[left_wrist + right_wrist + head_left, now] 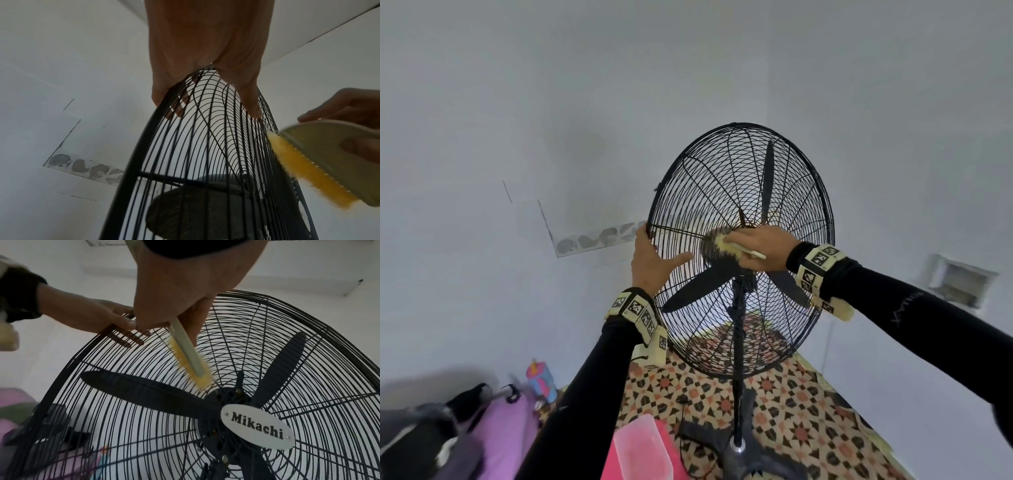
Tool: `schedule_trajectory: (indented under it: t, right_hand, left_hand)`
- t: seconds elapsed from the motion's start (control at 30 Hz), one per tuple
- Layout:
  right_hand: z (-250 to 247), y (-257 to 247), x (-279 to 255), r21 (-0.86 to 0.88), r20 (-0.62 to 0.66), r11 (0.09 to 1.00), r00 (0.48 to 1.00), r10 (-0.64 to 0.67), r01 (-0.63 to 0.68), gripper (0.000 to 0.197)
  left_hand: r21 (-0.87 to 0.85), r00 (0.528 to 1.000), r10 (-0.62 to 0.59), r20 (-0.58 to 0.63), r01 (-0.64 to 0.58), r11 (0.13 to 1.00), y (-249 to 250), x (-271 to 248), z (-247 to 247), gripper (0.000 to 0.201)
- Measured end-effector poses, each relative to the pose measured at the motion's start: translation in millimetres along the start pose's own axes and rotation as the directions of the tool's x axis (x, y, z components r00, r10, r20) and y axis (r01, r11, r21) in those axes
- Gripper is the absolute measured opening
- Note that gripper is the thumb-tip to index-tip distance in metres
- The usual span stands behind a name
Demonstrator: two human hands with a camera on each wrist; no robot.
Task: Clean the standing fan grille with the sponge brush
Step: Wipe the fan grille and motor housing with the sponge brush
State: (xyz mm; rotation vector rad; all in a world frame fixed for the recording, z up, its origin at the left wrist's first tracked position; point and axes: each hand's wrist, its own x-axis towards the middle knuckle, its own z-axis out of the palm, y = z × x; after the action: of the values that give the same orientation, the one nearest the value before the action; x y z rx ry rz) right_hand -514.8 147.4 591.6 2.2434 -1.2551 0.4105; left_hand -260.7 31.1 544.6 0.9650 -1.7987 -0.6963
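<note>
Brushing the wires is the job right now, so keep your right hand (758, 249) wrapped tight round the pale handle of the yellow sponge brush (188, 361), just as it is. The yellow fuzzy side is pressed on the front of the big round black wire fan grille (804, 192), close to the middle, a little above the white oval name plate (258, 426) that says Mikachi. Your left hand (654, 262) holds the left rim of the grille, with the thumb on the front wires and the fingers tucked round behind. That is good, because I think the fan head could wobble or swing if nothing steadied it. Push softly and go along the wires from the middle out to the rim, so the fuzz gets into the gaps. Don't poke the brush deep, or it may catch on the black blades (144, 390) inside. The brush looks blurry, so go slow enough to feel each wire. Down by the patterned tile floor (808, 411) there is a clear pink plastic tub (643, 448); I cannot tell what is in it. Near it stands a small cup with bright colours (541, 380), and what it holds is hidden too. Keep your feet away from both while you work round the fan.
</note>
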Motion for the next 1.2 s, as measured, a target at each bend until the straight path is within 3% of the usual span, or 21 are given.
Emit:
schedule_trajectory:
  t: [0.17, 0.23, 0.3, 0.4, 0.43, 0.5, 0.57, 0.7, 0.8, 0.83, 0.87, 0.9, 0.97, 1.03, 1.1, 1.17, 1.2]
  right_hand:
    - [7, -3, 3, -0.05, -0.155, 0.989, 0.977, -0.148, 0.142, 0.053]
    - [15, 4, -8, -0.038, -0.136, 0.994, 0.985, -0.105, 0.101, 0.058]
    - [22, 18, -27, -0.059, -0.007, 0.998, 1.0, 0.028, -0.028, 0.06]
    - [14, 30, -43, -0.217, 0.249, 0.958, 0.938, 0.241, -0.189, 0.052]
    - [11, 31, -45, -0.222, 0.226, 0.96, 0.949, 0.22, -0.169, 0.053]
    - [12, 29, -43, -0.214, 0.036, 0.977, 0.999, 0.014, -0.006, 0.065]
    - [17, 26, -41, -0.207, -0.04, 0.972, 0.992, -0.12, 0.109, 0.074]
    - [21, 33, -51, -0.137, 0.039, 0.991, 0.999, 0.005, 0.0, 0.074]
    - [16, 42, -61, -0.235, 0.255, 0.959, 0.942, 0.218, -0.158, 0.06]
    - [15, 41, -63, -0.222, 0.249, 0.957, 0.939, 0.239, -0.185, 0.061]
    - [16, 38, -63, -0.187, 0.167, 0.969, 0.967, 0.195, -0.163, 0.064]
    - [18, 34, -61, -0.149, 0.047, 0.984, 0.994, 0.104, -0.096, 0.069]
    - [27, 29, -61, -0.154, -0.044, 0.988, 0.999, -0.01, 0.004, 0.076]
    - [34, 30, -65, -0.134, -0.021, 0.991, 1.0, 0.017, -0.02, 0.075]
    - [30, 36, -71, -0.115, 0.032, 0.986, 0.992, 0.124, -0.119, 0.067]
    - [24, 42, -75, -0.187, 0.175, 0.953, 0.947, 0.27, -0.237, 0.06]
    - [20, 42, -75, -0.182, 0.186, 0.95, 0.941, 0.285, -0.252, 0.059]
  left_hand:
    - [-0.007, 1.0, 0.008, -0.01, -0.008, 1.0, 5, -2, 2, 0.114]
    - [-0.004, 1.0, -0.001, -0.007, 0.001, 1.0, 4, -3, 1, 0.113]
    - [-0.011, 1.0, 0.0, -0.003, 0.0, 1.0, 4, -4, -1, 0.113]
    - [-0.01, 1.0, 0.002, 0.0, -0.002, 1.0, 6, -5, -1, 0.115]
    - [-0.009, 1.0, 0.001, 0.001, -0.001, 1.0, 7, -4, 0, 0.115]
    - [-0.003, 1.0, 0.006, 0.001, -0.006, 1.0, 7, -3, 2, 0.114]
    - [0.005, 1.0, 0.014, -0.004, -0.014, 1.0, 7, -2, 2, 0.114]
    - [0.007, 1.0, 0.017, -0.008, -0.017, 1.0, 6, -5, 0, 0.115]
    - [0.002, 1.0, 0.017, -0.005, -0.017, 1.0, 7, -6, 0, 0.114]
    - [-0.001, 1.0, 0.024, -0.007, -0.024, 1.0, 6, -6, 0, 0.113]
    - [-0.003, 0.999, 0.03, -0.009, -0.031, 1.0, 6, -6, 1, 0.112]
    - [-0.004, 0.999, 0.038, -0.012, -0.038, 0.999, 6, -6, 2, 0.111]
    - [-0.002, 0.999, 0.037, -0.016, -0.037, 0.999, 6, -6, 2, 0.111]
    - [-0.001, 0.999, 0.032, -0.01, -0.032, 0.999, 5, -5, 1, 0.112]
    - [-0.001, 0.999, 0.041, -0.01, -0.041, 0.999, 5, -6, 0, 0.111]
    - [-0.001, 0.999, 0.042, -0.013, -0.042, 0.999, 5, -6, 1, 0.11]
    - [-0.004, 0.999, 0.039, -0.017, -0.039, 0.999, 5, -6, 1, 0.11]
